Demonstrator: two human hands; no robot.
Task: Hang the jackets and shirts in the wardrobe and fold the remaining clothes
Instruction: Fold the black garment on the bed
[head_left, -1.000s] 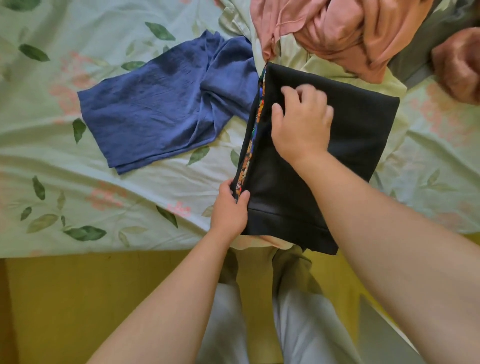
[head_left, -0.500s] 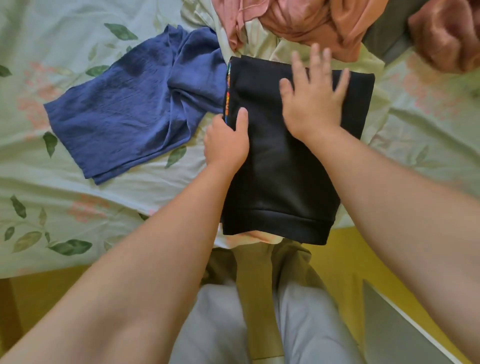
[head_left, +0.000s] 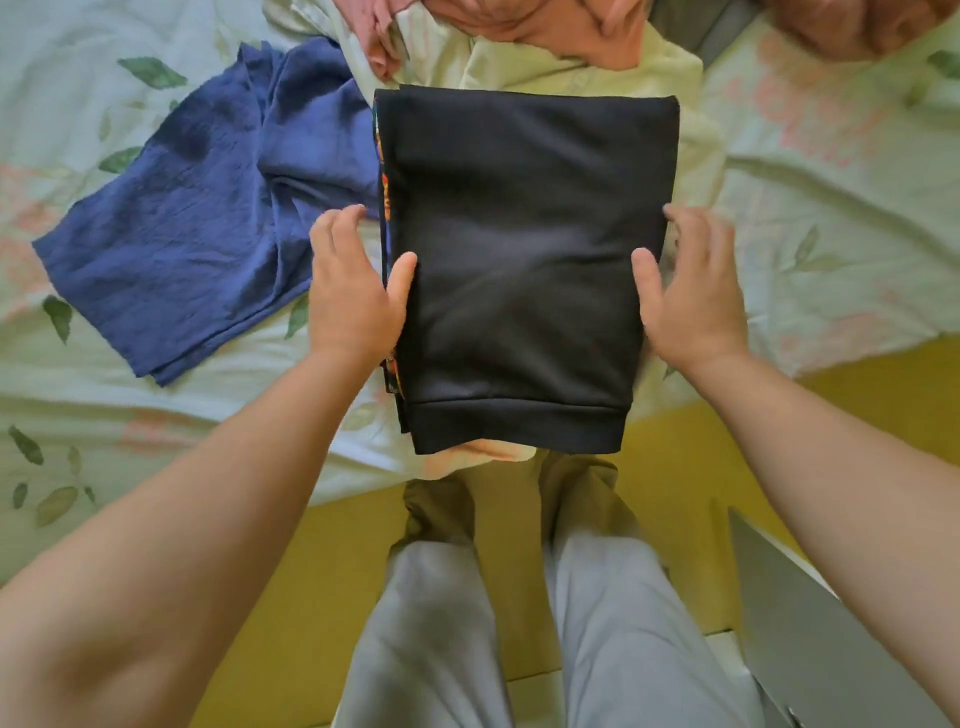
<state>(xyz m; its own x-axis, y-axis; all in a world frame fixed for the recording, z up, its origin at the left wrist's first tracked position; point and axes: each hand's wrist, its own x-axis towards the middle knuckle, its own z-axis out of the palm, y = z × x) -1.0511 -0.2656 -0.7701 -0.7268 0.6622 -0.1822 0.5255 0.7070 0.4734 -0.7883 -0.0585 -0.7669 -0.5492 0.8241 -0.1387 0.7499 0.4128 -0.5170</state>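
Observation:
A black garment (head_left: 524, 249), folded into a neat rectangle with a colourful strip along its left edge, lies at the near edge of the bed. My left hand (head_left: 353, 296) is at its left edge with the thumb lying on the black cloth and the fingers loosely bent beside it. At the right edge, my right hand (head_left: 691, 301) mirrors this, thumb on the cloth and fingers stretched along the side. A crumpled blue garment (head_left: 197, 223) lies spread to the left. Pink clothes (head_left: 545, 26) and a pale green piece (head_left: 519, 67) are heaped behind.
The bed has a light sheet with a leaf print (head_left: 831, 182). A brown fuzzy item (head_left: 857, 26) sits at the top right. Below the bed edge is yellow floor (head_left: 701, 467), my legs in grey trousers (head_left: 441, 623), and a grey panel (head_left: 810, 623) at the lower right.
My right hand slid off the top of the black garment to its right edge. The left hand moved down along the left edge. The view shifted, so the garment sits more centrally.

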